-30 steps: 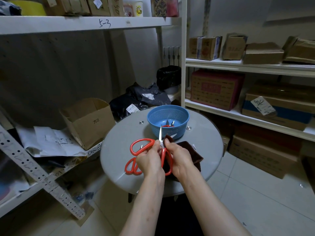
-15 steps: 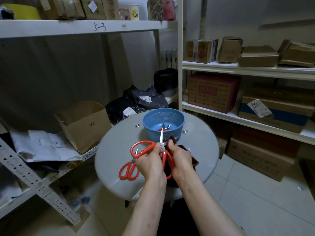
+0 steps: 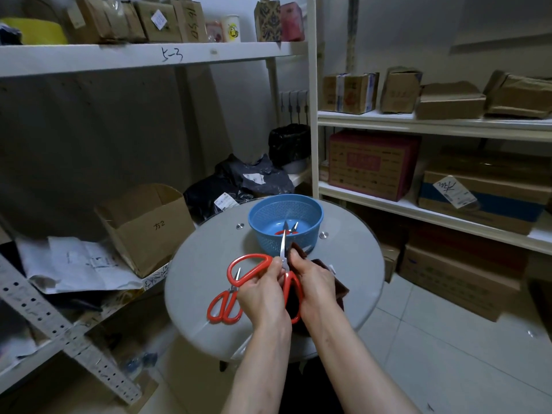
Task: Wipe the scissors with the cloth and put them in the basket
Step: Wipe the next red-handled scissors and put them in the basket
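Fingers [image 3: 276, 265] of the left hand [image 3: 263, 297] are curled round the red-handled scissors [image 3: 282, 246] near the pivot, blade pointing up at centre frame, while the right hand [image 3: 318, 286] pinches the brown cloth [image 3: 339, 283] against the blade base. Step in hand is judged to be wiping; the next move calls for drawing the cloth toward the tip, then lowering the scissors into the blue basket [image 3: 268, 243] just above. A spare pair [image 3: 224, 306] lies on the tabletop [image 3: 203, 264], lower left of the hands.

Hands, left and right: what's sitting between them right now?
The scissors: in the head view their blade rises between the left hand and the right hand, which grips the dark cloth beside it.
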